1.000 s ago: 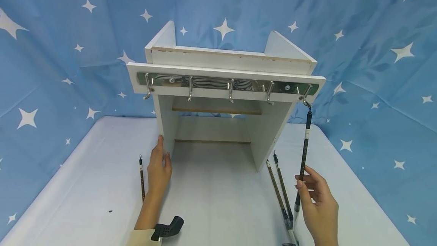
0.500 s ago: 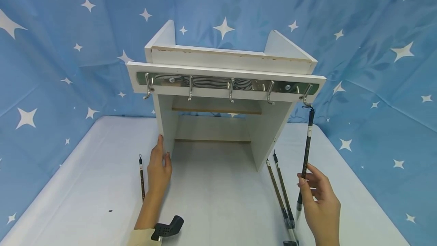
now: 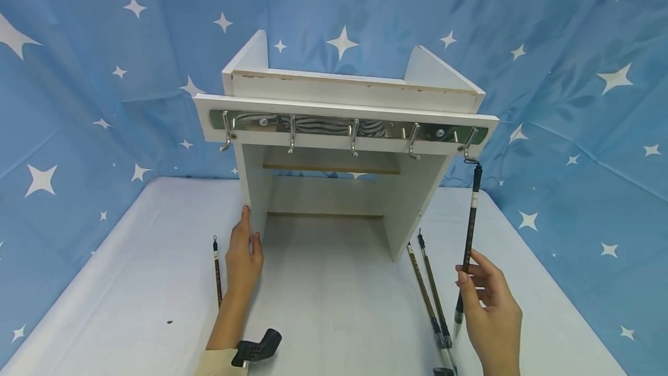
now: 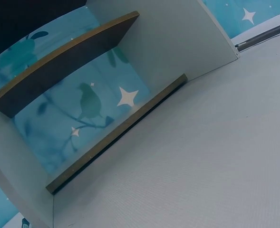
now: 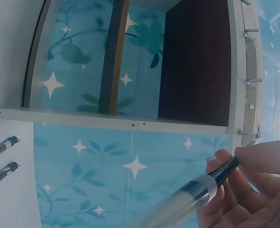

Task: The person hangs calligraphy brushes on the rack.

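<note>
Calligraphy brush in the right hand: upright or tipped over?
Upright, slightly slanted: in the head view, the calligraphy brush has its cord loop on top, by the rightmost hook, and its translucent tip pointing down.

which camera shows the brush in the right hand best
The head view: it shows the brush almost whole, from its loop at the hook down past the right hand. The right wrist view mainly shows its lower end close-up, fingers hiding much of the handle. The left wrist view misses it.

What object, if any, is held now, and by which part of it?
The right hand holds a brush by the lower part of its handle. The left hand touches the side of the white shelf.
</note>
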The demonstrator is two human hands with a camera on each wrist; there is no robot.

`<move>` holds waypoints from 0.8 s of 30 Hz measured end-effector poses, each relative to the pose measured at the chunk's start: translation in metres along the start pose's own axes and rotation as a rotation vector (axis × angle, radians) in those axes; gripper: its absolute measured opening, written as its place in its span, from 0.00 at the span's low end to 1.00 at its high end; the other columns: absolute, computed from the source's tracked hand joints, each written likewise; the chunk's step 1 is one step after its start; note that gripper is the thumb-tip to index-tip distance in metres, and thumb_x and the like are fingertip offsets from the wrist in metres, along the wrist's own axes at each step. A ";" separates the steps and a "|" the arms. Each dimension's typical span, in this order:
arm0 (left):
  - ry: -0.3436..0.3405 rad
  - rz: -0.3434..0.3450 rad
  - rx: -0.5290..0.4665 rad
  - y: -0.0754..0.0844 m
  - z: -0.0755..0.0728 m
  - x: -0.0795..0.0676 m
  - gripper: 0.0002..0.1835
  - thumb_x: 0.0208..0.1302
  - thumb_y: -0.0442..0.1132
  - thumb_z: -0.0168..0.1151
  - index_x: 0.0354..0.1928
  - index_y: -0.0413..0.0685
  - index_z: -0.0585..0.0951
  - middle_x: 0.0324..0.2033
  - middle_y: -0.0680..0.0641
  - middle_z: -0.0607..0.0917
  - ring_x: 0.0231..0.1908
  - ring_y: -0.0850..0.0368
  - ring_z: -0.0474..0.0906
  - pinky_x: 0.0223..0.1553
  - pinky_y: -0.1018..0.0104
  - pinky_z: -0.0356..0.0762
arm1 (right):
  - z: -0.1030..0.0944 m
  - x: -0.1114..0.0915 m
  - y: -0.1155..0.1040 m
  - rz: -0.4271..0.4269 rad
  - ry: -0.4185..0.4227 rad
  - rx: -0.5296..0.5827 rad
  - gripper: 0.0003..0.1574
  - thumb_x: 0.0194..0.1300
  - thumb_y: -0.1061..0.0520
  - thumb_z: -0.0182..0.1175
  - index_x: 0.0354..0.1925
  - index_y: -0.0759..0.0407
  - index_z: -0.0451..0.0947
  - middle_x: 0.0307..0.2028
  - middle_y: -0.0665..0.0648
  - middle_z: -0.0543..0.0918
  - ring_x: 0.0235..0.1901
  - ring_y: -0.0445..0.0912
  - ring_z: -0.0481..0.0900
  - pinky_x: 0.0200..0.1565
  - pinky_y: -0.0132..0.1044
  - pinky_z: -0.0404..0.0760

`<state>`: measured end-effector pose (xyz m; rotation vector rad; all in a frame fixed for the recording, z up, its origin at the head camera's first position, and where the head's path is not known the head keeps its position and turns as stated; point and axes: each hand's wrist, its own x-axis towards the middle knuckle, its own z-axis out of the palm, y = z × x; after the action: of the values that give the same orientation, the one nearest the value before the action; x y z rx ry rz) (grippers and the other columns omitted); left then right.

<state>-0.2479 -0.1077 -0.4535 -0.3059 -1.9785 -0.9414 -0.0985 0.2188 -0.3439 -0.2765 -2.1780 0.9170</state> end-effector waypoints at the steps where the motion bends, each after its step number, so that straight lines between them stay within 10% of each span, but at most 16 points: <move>1: -0.001 -0.002 -0.001 0.000 0.000 0.000 0.40 0.52 0.18 0.56 0.68 0.45 0.57 0.47 0.32 0.74 0.46 0.37 0.74 0.37 0.47 0.77 | 0.000 0.000 0.000 -0.002 0.001 -0.001 0.25 0.59 0.65 0.58 0.56 0.58 0.72 0.35 0.52 0.80 0.29 0.22 0.70 0.33 0.11 0.69; 15: 0.011 0.008 -0.004 -0.001 0.001 0.001 0.41 0.52 0.18 0.56 0.68 0.46 0.58 0.48 0.32 0.74 0.46 0.37 0.74 0.36 0.47 0.78 | 0.011 0.005 0.045 -0.024 0.011 -0.011 0.27 0.59 0.59 0.60 0.58 0.50 0.71 0.37 0.53 0.82 0.31 0.26 0.71 0.29 0.13 0.69; 19: 0.018 0.003 -0.001 0.001 0.000 0.001 0.41 0.51 0.17 0.56 0.68 0.46 0.58 0.48 0.32 0.74 0.46 0.36 0.74 0.35 0.47 0.78 | 0.002 0.002 -0.001 -0.006 0.005 -0.022 0.26 0.59 0.64 0.59 0.57 0.59 0.71 0.36 0.58 0.81 0.30 0.23 0.68 0.31 0.11 0.68; 24: 0.003 -0.014 0.004 0.001 0.000 0.001 0.41 0.52 0.18 0.56 0.68 0.47 0.57 0.49 0.32 0.74 0.46 0.36 0.75 0.34 0.47 0.78 | 0.002 0.002 -0.006 0.006 -0.009 -0.025 0.25 0.59 0.65 0.58 0.57 0.60 0.71 0.36 0.60 0.81 0.30 0.21 0.67 0.30 0.11 0.67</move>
<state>-0.2476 -0.1070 -0.4523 -0.2887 -1.9821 -0.9455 -0.1005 0.2144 -0.3394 -0.2914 -2.1991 0.8961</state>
